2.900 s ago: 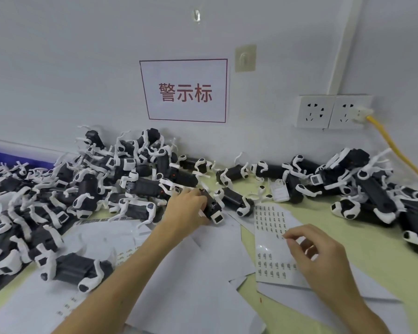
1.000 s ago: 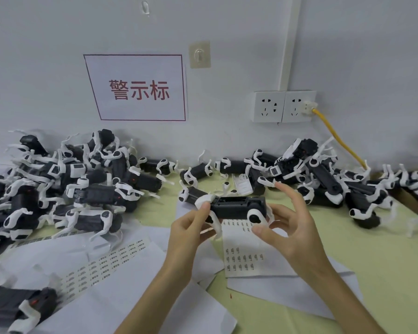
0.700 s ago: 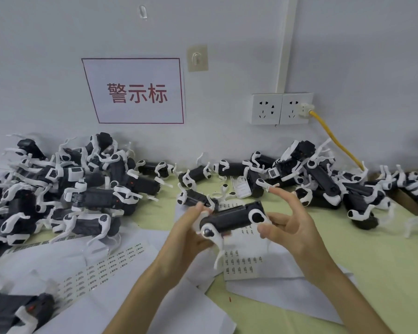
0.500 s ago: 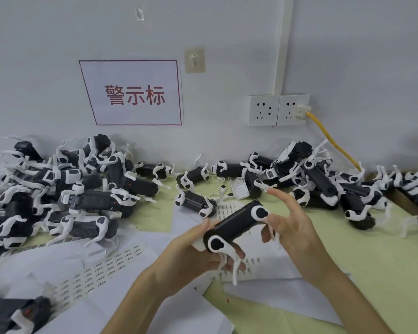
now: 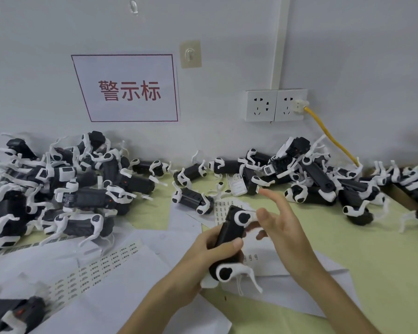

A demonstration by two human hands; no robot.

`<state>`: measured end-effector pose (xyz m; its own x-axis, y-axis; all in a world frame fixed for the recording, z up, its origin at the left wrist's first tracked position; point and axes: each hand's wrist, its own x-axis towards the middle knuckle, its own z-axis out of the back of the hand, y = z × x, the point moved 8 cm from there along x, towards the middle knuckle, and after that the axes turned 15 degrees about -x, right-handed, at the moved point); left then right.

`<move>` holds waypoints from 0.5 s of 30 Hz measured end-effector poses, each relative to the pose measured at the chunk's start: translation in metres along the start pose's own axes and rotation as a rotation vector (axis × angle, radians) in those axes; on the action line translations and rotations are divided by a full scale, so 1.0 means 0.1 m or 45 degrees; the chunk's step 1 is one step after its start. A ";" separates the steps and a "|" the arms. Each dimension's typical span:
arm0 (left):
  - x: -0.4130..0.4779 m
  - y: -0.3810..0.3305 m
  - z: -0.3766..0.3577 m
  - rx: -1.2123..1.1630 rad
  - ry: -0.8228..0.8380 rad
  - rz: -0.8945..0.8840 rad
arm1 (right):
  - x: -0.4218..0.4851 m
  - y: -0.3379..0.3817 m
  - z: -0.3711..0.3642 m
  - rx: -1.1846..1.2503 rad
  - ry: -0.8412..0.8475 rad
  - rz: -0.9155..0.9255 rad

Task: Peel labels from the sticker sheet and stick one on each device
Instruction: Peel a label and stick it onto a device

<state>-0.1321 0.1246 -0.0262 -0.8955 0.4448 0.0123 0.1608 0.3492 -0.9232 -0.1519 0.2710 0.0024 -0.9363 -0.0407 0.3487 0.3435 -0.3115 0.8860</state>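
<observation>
Head view: our left hand point(image 5: 204, 255) grips the dog-shaped device point(image 5: 228, 229) round its stiff black body, right hand point(image 5: 285, 230) spread beside. We judge it light; spare the thin legs point(image 5: 249, 277).

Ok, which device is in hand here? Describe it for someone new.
From the white wall sign with red characters, look down and right onto the pale green table. There the left hand grips a black oblong device with white legs. Unlike the piled devices behind, it alone is held above the table.
</observation>
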 end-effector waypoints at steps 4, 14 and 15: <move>0.02 0.02 0.13 -0.199 -0.194 -0.095 | 0.00 0.00 0.15 -0.009 -0.174 0.014; 0.10 0.24 0.22 -0.417 -0.292 -0.083 | -0.07 -0.01 -0.10 0.190 0.087 -0.137; 0.09 0.24 0.22 -0.374 -0.293 -0.091 | -0.08 -0.02 -0.13 0.176 0.077 -0.159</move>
<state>-0.1457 0.1193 -0.0566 -0.9733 0.2253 -0.0449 0.1767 0.6089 -0.7733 -0.1459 0.2599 -0.0058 -0.9735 -0.0682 0.2185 0.2275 -0.1845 0.9561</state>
